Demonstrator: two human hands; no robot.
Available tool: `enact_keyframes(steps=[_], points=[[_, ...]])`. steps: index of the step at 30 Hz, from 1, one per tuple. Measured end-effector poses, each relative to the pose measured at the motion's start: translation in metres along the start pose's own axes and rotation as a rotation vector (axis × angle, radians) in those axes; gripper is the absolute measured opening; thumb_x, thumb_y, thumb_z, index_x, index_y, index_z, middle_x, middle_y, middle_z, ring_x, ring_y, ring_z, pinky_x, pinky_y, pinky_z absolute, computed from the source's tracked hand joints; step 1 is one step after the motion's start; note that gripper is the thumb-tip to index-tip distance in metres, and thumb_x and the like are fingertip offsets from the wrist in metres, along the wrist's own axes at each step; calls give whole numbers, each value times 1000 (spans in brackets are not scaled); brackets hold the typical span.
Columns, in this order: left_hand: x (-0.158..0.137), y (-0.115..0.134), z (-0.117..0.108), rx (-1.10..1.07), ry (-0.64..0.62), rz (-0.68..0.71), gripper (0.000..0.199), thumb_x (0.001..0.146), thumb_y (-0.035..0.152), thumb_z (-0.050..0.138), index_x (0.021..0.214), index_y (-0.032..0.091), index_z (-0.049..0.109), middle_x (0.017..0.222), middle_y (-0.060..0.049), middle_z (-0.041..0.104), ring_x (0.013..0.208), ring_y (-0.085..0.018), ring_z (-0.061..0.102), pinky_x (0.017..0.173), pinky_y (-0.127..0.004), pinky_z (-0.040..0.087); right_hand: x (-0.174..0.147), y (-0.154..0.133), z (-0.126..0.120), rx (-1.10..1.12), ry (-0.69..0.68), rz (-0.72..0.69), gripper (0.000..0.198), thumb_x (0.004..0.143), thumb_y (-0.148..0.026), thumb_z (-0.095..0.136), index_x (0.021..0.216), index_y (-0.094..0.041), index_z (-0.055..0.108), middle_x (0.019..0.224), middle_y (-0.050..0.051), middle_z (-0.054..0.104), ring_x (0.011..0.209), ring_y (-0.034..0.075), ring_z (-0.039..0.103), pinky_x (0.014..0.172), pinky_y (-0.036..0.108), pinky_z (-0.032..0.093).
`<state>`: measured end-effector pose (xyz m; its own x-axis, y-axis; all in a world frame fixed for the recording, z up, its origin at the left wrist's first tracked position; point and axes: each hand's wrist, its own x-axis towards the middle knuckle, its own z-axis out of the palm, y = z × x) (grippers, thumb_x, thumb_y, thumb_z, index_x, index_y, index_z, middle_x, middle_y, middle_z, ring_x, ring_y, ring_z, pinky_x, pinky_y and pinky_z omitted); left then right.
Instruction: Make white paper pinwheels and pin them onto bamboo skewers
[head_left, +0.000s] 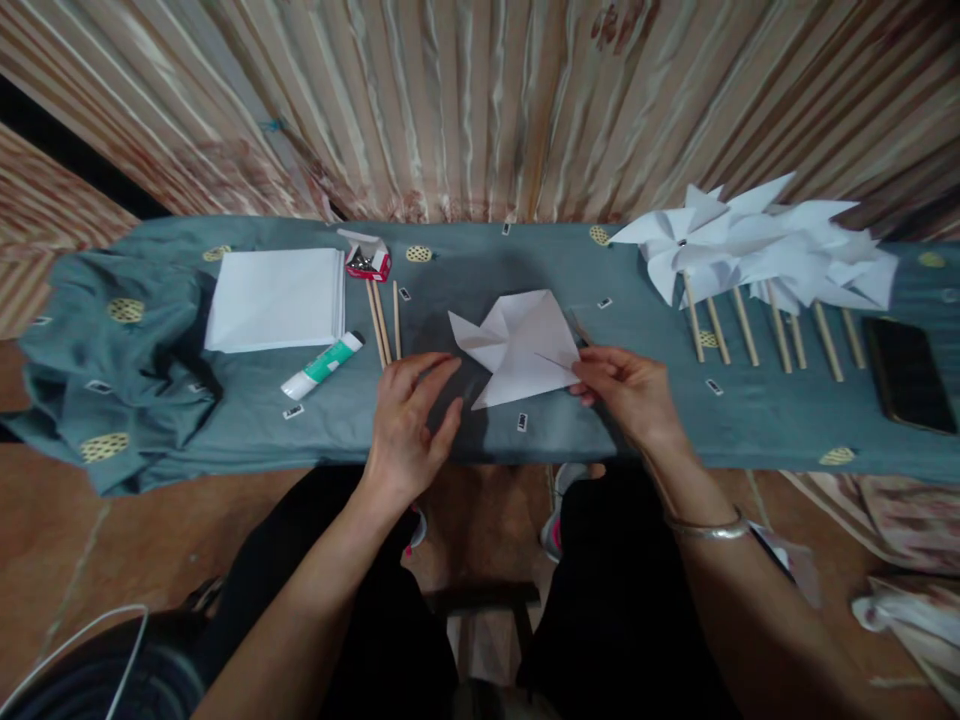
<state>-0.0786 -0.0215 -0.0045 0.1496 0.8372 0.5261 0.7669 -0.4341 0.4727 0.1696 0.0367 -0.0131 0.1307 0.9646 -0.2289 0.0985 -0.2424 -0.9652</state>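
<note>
A white paper pinwheel, partly folded, lies on the cloth-covered table in front of me. Some of its points curl in toward the middle, and a slit shows on its right side. My right hand pinches the paper's right corner between thumb and fingers. Just left of the paper, my left hand hovers with its fingers apart and nothing in it. A thin dark object sticks out behind my right hand, mostly hidden, and I cannot make out what it is.
To the left are a stack of white paper, a glue stick, a small red box of shiny metal bits and wooden sticks. Several finished pinwheels lie right, near a phone. A pleated curtain hangs behind.
</note>
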Motion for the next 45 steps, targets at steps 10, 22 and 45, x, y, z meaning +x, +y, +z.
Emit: enact_keyframes(steps=[10,22,45], points=[[-12,20,33,-105,-352,81,41,82,26,71,119,15,60,119,-13,64,111,-29,55,93,-48,49,-55,4,-26,-442,-450,-94,38,86,-45,59,59,-18,66,54,0,62,48,11,52,47,24,38],[-6,16,41,-87,-406,56,33,87,29,66,116,14,62,111,-11,67,102,-26,60,85,-43,53,-48,20,-16,-805,-442,-763,45,83,-13,59,128,-17,56,135,16,59,127,28,54,105,51,47],[1,15,42,-132,-324,45,21,94,24,55,110,13,64,96,-10,73,90,-21,66,77,-37,56,-33,15,6,-482,-349,-496,11,91,-25,61,98,-22,69,97,6,75,92,21,69,85,37,54]])
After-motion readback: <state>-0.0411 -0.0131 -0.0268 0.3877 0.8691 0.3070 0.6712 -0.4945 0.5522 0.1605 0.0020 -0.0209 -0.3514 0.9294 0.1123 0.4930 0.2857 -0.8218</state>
